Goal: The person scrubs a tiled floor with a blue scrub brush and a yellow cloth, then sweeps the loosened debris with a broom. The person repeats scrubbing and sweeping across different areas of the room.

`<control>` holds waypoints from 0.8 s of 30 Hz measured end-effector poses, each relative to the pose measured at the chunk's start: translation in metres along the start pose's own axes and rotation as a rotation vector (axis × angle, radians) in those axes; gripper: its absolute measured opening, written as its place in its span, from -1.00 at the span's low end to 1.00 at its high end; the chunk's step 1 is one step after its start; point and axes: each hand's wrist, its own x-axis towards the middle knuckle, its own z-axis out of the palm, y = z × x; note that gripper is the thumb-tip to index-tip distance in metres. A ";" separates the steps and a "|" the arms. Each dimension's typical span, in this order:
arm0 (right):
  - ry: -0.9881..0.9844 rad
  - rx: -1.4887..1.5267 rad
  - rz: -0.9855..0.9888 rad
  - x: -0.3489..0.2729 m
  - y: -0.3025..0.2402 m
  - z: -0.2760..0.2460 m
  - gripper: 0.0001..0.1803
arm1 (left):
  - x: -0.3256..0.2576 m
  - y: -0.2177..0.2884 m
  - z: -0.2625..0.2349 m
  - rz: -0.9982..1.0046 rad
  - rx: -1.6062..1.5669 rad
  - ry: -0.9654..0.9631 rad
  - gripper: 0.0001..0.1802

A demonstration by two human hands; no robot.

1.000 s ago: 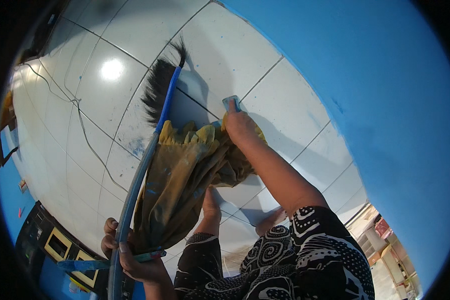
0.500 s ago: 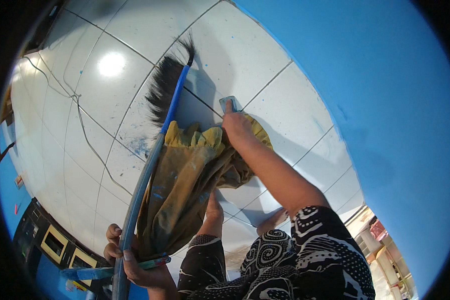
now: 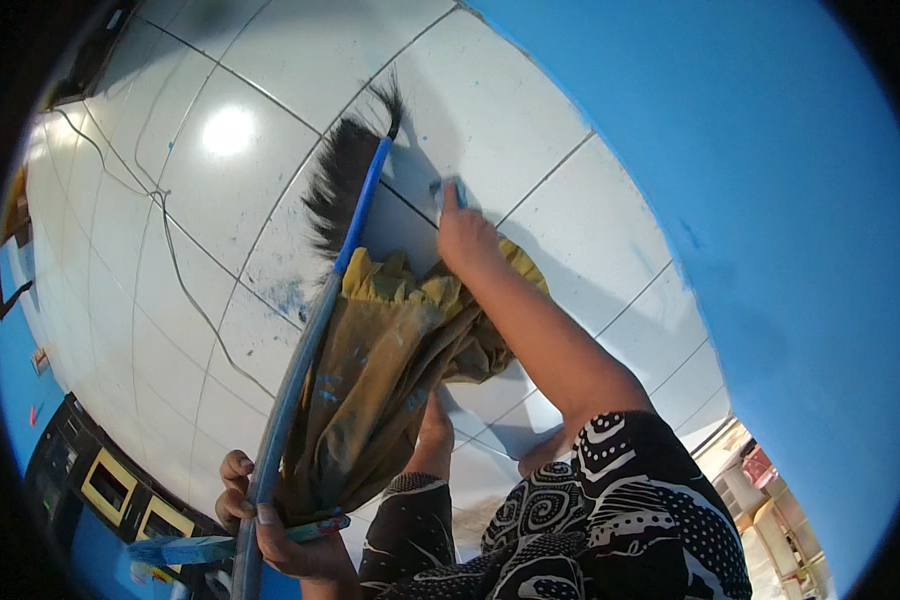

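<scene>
My left hand [image 3: 295, 545], low at the left, closes round the grey-blue handle of a broom [image 3: 305, 360] and a paint-stained paintbrush [image 3: 195, 549] lying across it. The broom slants away over the floor, its blue edge and black bristles [image 3: 342, 190] at the far end. Against its handle hangs a brown cloth [image 3: 370, 370] with a gathered yellow edge and blue paint smears. Beyond the cloth, my right hand [image 3: 468, 240] has its fingers on a small flat bluish piece [image 3: 461, 192], perhaps a scraper, at the white tiles; its exact kind is partly hidden.
White floor tiles [image 3: 270, 190] carry blue paint spots. A bright blue wall [image 3: 770, 250] borders the floor at the right. A thin cable [image 3: 185, 285] runs over the tiles on the left, with a dark cabinet [image 3: 65, 465] beyond. My bare feet [image 3: 540, 453] stand close below.
My right hand has slid the small flat piece slightly farther away and to the left over the tile. The left hand keeps its hold, and the broom and cloth appear slightly farther right.
</scene>
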 end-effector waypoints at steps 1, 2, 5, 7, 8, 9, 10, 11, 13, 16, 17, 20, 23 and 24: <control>0.049 0.034 0.016 0.013 0.000 -0.009 -0.35 | 0.000 0.003 0.007 0.000 0.018 0.008 -0.48; 0.098 0.068 0.033 0.024 0.001 -0.018 -0.35 | -0.001 0.003 0.009 0.001 0.036 0.015 -0.50; 0.147 0.126 0.087 0.046 0.011 -0.045 -0.34 | 0.000 -0.013 -0.006 -0.044 0.049 -0.006 -0.53; 0.097 0.106 0.017 0.028 0.000 -0.024 -0.37 | -0.002 -0.006 -0.007 -0.044 0.025 0.020 -0.52; 0.071 0.098 -0.021 0.018 -0.005 -0.011 -0.38 | -0.002 -0.002 -0.007 -0.041 0.014 0.035 -0.52; 0.055 0.028 -0.039 0.006 -0.001 -0.005 -0.38 | -0.002 -0.003 -0.004 -0.027 0.020 0.027 -0.52; 0.037 -0.034 -0.052 -0.006 0.004 0.001 -0.38 | -0.001 -0.003 0.000 -0.012 0.034 0.015 -0.52; 0.017 -0.095 -0.067 -0.011 0.008 0.003 -0.38 | 0.000 -0.004 0.002 0.004 0.049 0.004 -0.52; 0.101 -0.040 -0.058 -0.003 0.005 -0.009 -0.38 | -0.002 -0.005 0.000 0.086 0.219 0.004 -0.55; 0.171 0.086 0.004 0.035 0.004 -0.031 -0.37 | -0.002 -0.012 -0.008 0.026 0.086 0.020 -0.58; 0.187 0.133 0.036 0.042 0.008 -0.035 -0.37 | -0.002 -0.014 -0.008 -0.027 -0.024 0.024 -0.59; 0.105 0.062 -0.087 0.019 0.007 -0.018 -0.37 | -0.002 -0.011 -0.003 0.006 0.022 0.072 -0.68; -0.007 0.008 -0.103 -0.033 0.033 0.008 -0.39 | -0.001 -0.002 -0.001 0.001 0.029 0.087 -0.71; 0.028 -0.004 -0.020 -0.040 0.056 0.014 -0.38 | 0.000 0.001 0.000 0.016 0.045 0.089 -0.70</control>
